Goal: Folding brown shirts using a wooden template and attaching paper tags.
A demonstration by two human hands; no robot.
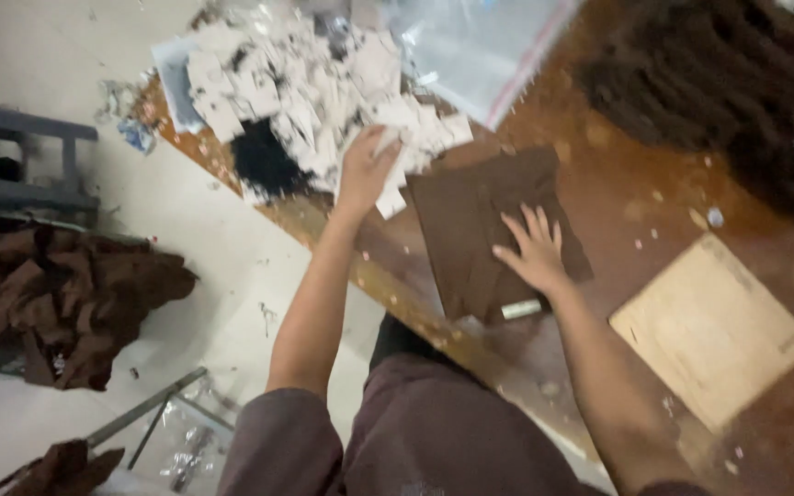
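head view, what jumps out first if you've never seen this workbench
The big heap of pale paper tags at the far end of the brown table draws the eye first, with the left hand reaching into it and gripping a few. Next is the flat brown fabric piece at the table's middle, pressed down by the right hand with fingers spread. A pale wooden board lies to the right.

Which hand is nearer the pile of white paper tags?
Left. The left hand is in the pile of white paper tags, grasping some; the right hand rests flat on the brown fabric piece, beside it.
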